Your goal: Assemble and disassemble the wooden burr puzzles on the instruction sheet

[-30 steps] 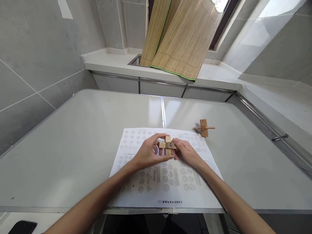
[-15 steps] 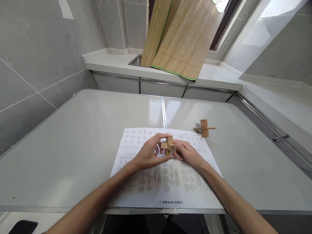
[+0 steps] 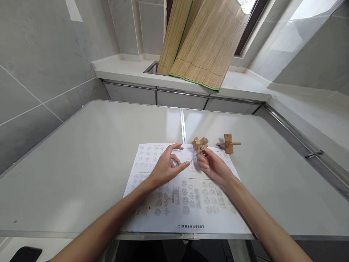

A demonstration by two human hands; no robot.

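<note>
Between the thumb and fingers of my right hand (image 3: 211, 164) is a wooden burr puzzle (image 3: 200, 143), made of several crossed blocks. A dark mark shows on the block end nearest my fingers. My left hand (image 3: 169, 163) hovers over the printed sheet (image 3: 185, 222), its thumb and index finger spread apart with nothing between them. Right of the held puzzle, a second wooden puzzle (image 3: 228, 144) lies at the sheet's far right corner, with a thin rod through its upright flat piece. Rows of small puzzle drawings cover the sheet, partly hidden by my hands.
The sheet lies on a white folding table (image 3: 81, 163) with a metal seam (image 3: 183, 125) down its middle. Beyond it, a bamboo mat (image 3: 204, 47) leans over a counter ledge (image 3: 125, 72). A dark phone (image 3: 25, 254) is at the lower left, below the table edge.
My right hand has drawn the burr puzzle away from my left hand, toward the far right, and turned it. The left hand has let go and stays nearly in place.
</note>
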